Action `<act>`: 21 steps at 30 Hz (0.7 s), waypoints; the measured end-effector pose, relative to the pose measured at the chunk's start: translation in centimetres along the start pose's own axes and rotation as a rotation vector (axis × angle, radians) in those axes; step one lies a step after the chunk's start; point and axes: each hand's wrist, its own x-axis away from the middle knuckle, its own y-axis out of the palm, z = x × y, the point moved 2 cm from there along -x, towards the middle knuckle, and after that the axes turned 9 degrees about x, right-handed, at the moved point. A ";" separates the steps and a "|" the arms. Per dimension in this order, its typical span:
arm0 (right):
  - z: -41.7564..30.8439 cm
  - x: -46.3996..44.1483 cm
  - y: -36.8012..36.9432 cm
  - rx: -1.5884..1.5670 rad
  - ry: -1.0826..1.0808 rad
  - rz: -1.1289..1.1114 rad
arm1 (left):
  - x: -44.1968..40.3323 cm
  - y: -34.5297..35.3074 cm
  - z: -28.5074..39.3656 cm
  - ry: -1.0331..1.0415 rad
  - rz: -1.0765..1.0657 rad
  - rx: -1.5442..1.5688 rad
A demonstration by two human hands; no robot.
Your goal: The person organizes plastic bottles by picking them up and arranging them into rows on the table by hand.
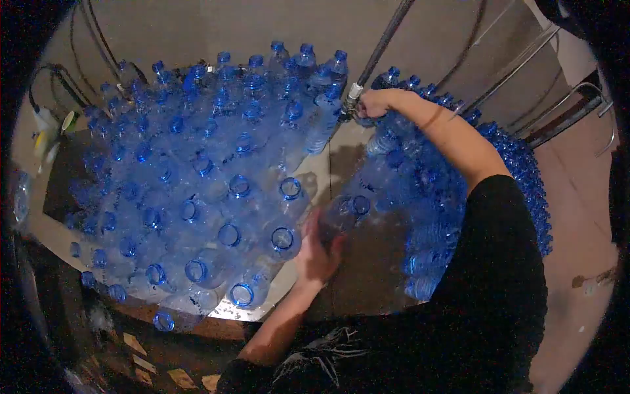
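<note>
Clear blue plastic bottles without caps (230, 236) stand crowded upright on the left side of the table. My left hand (318, 253) is at the right edge of this group, fingers stretched up and thumb apart. Its palm side is beside or against a bottle (282, 238); contact is hard to tell. Just beyond its fingertips a single bottle (348, 209) leans with its mouth to the right. My right hand (375, 104) reaches to the far side, fingers curled, next to a pipe fitting (355, 92). What it grips is hidden.
A second dense group of blue bottles (433, 190) fills the right side. A slanted dark pipe (387, 43) comes down between the groups. Metal rails (564, 108) stand at the right, and a grey wall (262, 26) rises behind. The light table edge (239, 312) shows in front.
</note>
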 end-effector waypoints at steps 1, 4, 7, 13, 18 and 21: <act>0.4 -0.5 0.5 0.019 0.022 -0.055 | 0.4 0.4 -0.9 0.056 0.032 -0.013; 3.7 -3.4 3.7 0.015 0.059 -0.139 | -0.2 -0.6 1.4 -0.014 0.005 -0.012; 2.1 -1.7 2.7 -0.056 0.069 -0.024 | -0.3 -1.0 2.2 -0.060 -0.005 -0.022; -0.5 0.8 -0.3 -0.140 0.138 -0.075 | 0.0 -1.4 2.6 -0.098 -0.039 -0.033; 0.6 -0.7 0.9 -0.122 0.119 -0.097 | 0.2 -1.2 2.1 -0.092 -0.029 -0.063; 0.5 -0.5 0.8 -0.080 0.069 -0.070 | 0.2 -1.3 2.1 -0.125 -0.047 -0.033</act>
